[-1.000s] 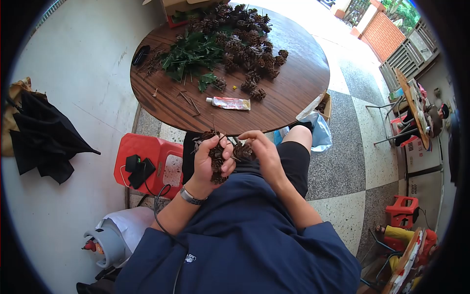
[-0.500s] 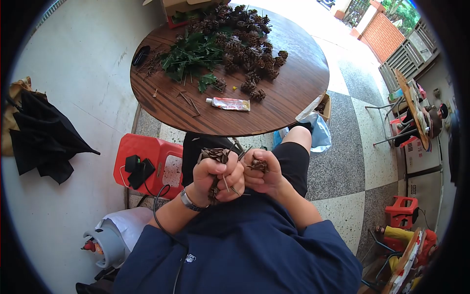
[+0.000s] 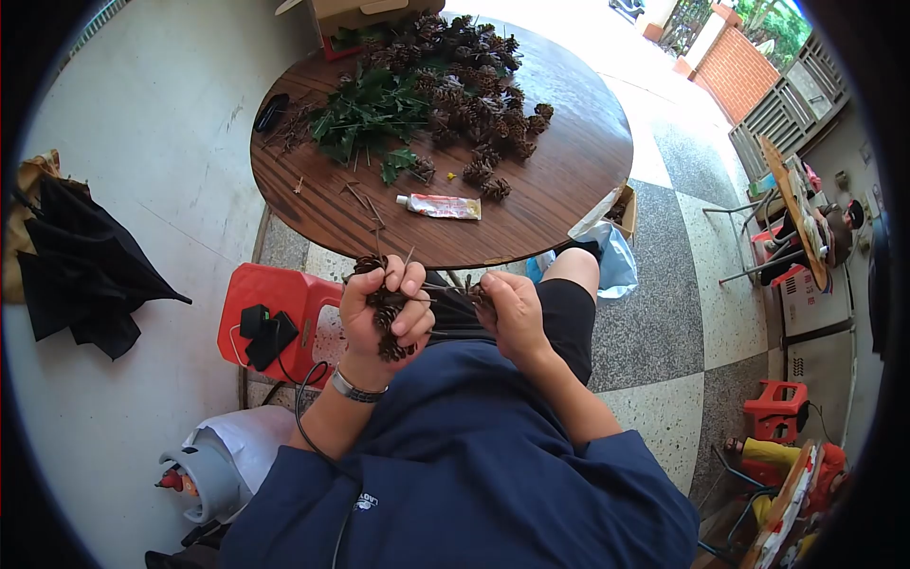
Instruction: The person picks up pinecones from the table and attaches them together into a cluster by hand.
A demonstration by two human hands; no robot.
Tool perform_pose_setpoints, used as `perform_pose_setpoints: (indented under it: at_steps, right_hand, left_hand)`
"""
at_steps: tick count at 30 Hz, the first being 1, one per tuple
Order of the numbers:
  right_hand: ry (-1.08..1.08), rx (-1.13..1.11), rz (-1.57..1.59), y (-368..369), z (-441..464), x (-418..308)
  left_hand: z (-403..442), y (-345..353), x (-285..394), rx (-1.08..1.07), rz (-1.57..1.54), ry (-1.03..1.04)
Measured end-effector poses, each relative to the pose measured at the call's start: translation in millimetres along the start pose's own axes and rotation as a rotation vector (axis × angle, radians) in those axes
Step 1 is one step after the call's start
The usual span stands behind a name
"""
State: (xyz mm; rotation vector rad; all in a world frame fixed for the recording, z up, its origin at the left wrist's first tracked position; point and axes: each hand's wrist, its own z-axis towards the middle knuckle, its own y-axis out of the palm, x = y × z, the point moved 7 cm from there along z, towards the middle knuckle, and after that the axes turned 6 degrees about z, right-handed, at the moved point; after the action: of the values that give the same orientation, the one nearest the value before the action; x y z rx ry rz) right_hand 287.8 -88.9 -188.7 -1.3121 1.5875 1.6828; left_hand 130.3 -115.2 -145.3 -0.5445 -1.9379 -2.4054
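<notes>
My left hand [image 3: 389, 305], with a metal watch band on its wrist, is closed around several brown pine cones [image 3: 391, 343] with thin stems sticking out. Beside it, my right hand [image 3: 512, 311] pinches another pine cone [image 3: 477, 292], mostly covered by the fingers. Thin stems reach across the gap between the two hands. Both hands are above my lap, just in front of the round wooden table [image 3: 559, 204]. On that table lie a heap of pine cones [image 3: 474, 81], green artificial leaves [image 3: 370, 109] and a glue tube [image 3: 439, 207].
A red plastic stool [image 3: 270, 327] carrying a black device and cable is at my left, near a grey gas cylinder [image 3: 209, 474]. A cardboard box [image 3: 355, 14] stands at the table's back. A folded black umbrella [image 3: 90, 256] hangs left. Other people sit at tables far right.
My hands have moved apart. The left hand has shifted left and upward, turning so its fingers and cones face up more. The right hand has turned over its cone.
</notes>
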Motion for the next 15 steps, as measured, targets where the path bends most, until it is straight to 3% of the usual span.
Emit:
perform_pose_setpoints:
  at_steps: [2, 4, 6, 9, 11, 15]
  right_hand:
    - [-0.002, 0.018, 0.074, -7, 1, 0]
    - [-0.102, 0.096, -0.170, -22, 4, -10]
    - [-0.146, 0.119, -0.426, -31, 5, -20]
    - [-0.235, 0.046, -0.550, -20, 6, -23]
    - [-0.146, -0.006, -0.522, -13, 4, -20]
    - [-0.075, -0.043, -0.371, -2, -1, -12]
  left_hand:
    - [0, -1, 11, 0.030, -0.007, 0.062]
    - [0, -3, 30, 0.043, -0.003, 0.140]
    - [-3, -4, 32, 0.104, 0.236, 0.131]
    - [-12, 11, 15, 0.130, 0.701, 0.108]
    - [-9, 24, 1, 0.162, 1.061, 0.107]
    - [-1, 11, -17, 0.155, 1.390, 0.050]
